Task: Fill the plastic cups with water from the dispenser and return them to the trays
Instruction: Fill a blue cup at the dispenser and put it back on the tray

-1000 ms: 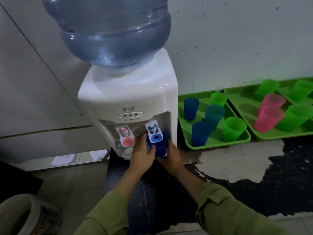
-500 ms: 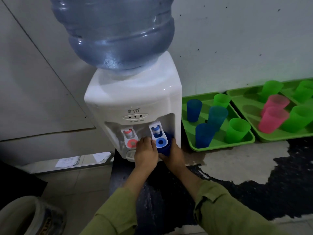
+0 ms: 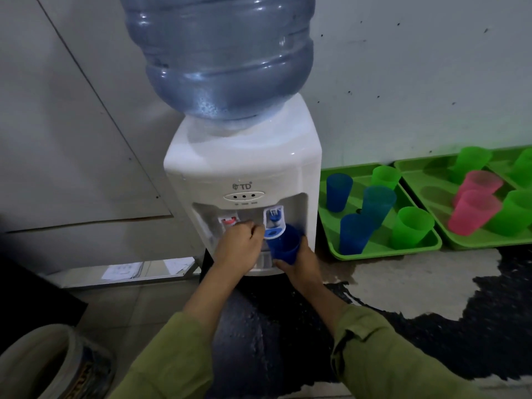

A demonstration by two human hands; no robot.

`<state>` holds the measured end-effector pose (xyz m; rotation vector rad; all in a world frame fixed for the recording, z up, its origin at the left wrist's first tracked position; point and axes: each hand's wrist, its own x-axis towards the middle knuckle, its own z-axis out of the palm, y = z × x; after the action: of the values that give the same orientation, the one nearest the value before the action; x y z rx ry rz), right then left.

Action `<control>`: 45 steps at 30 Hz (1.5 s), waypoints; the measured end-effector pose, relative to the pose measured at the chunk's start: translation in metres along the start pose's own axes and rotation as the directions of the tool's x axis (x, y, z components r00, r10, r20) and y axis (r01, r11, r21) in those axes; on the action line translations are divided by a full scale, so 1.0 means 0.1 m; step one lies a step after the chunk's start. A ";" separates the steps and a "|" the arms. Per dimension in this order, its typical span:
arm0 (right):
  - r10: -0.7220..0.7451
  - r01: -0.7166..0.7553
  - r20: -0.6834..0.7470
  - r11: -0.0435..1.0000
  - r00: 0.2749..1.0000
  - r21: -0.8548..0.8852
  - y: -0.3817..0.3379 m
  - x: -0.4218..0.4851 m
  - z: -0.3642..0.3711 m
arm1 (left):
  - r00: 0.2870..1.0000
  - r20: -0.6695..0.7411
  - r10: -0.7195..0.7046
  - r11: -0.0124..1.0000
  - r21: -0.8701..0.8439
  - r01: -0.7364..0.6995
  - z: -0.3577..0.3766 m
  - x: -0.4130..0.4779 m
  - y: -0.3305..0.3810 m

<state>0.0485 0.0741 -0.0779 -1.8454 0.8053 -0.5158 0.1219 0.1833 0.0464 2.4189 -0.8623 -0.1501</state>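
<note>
From the head camera, the right hand (image 3: pixel 302 262) grips a blue cup (image 3: pixel 283 244) round its lower wall. It holds the cup slightly tilted, mouth tucked beneath the blue tap (image 3: pixel 273 223) of the dispenser (image 3: pixel 244 168), presumably so the water falls inside. The left hand (image 3: pixel 239 246) sits just left of that tap, fingers curled. Whether it grips the lever cannot be told, though it is probably there to work it. On the counter (image 3: pixel 403 277) to the right, a green tray (image 3: pixel 383 253) and a second tray (image 3: pixel 460 246) beyond it hold upright cups, close enough for a short return.
</note>
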 end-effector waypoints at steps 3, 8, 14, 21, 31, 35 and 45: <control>0.002 -0.002 0.000 1.000 1.000 -0.008 0.00 0.00 0.00 | 0.965 -0.215 0.151 0.986 0.097 -0.132 -0.14 -0.09 0.02; 0.013 -0.012 0.005 0.997 1.000 -0.073 -0.02 0.01 -0.02 | 0.666 -0.602 0.440 0.880 0.142 -0.453 -0.44 -0.05 0.16; -0.004 0.006 0.028 0.998 1.000 -0.060 -0.03 0.00 -0.04 | 0.595 -0.633 0.495 0.863 0.280 -0.420 -0.62 0.36 0.26; 0.006 -0.004 0.021 0.997 1.000 -0.078 -0.03 0.00 -0.04 | 0.594 -0.607 0.528 0.849 0.368 -0.379 -0.50 0.49 0.21; -0.021 0.022 0.015 0.997 1.000 -0.074 -0.02 -0.02 -0.05 | 0.556 -0.630 0.543 0.840 0.424 -0.339 -0.44 0.56 0.21; -0.032 0.033 0.014 0.996 0.999 -0.081 -0.04 -0.03 -0.05 | 0.552 -0.627 0.549 0.835 0.433 -0.339 -0.43 0.57 0.20; -0.027 0.028 0.018 0.994 0.999 -0.108 -0.02 -0.03 -0.05 | 0.515 -0.647 0.563 0.827 0.445 -0.345 -0.40 0.60 0.16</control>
<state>0.0436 0.0732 -0.0739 -1.9600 0.8115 -0.4821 0.1717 0.1549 0.0935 2.0238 -1.0912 1.1937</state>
